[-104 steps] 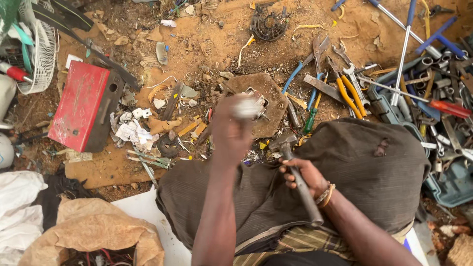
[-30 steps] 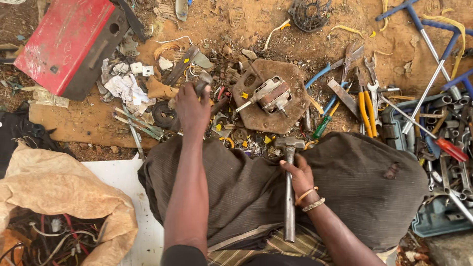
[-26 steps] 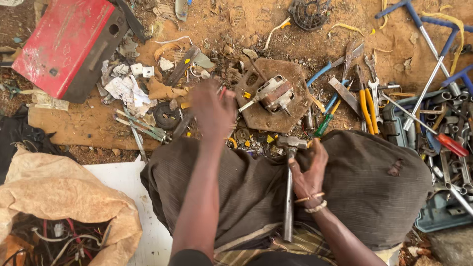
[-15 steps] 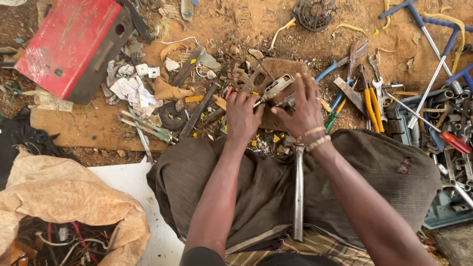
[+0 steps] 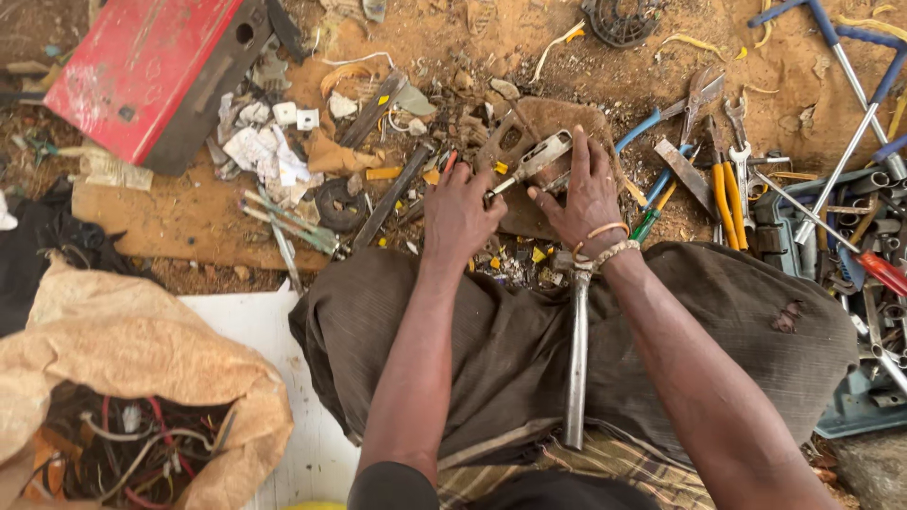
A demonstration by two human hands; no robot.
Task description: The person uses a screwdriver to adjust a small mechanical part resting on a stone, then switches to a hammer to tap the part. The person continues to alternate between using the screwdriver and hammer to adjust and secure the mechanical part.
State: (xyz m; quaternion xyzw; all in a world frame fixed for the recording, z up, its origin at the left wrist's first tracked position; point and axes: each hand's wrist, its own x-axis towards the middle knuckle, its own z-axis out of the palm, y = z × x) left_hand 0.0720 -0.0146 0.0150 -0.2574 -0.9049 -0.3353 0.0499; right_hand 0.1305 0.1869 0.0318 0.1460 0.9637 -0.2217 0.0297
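My left hand [image 5: 461,213] and my right hand [image 5: 586,194] both reach to a small metal part [image 5: 535,159] that lies on a rusty iron block [image 5: 540,142] on the sandy ground. The left fingers pinch its near end; the right fingers rest on it and on the block. A steel hammer [image 5: 575,359] lies across my lap on the brown cloth, its head by my right wrist, and neither hand holds it.
A red metal box [image 5: 142,76] lies at the top left. Scrap, plastic bits and a wooden board [image 5: 179,222] litter the ground. Pliers, spanners and socket wrenches [image 5: 746,179] are at the right. A brown sack of wires [image 5: 132,416] sits at the bottom left.
My left hand came back from the scrap at the left to the block. My right hand let go of the hammer, which now lies on my lap, and joined it.
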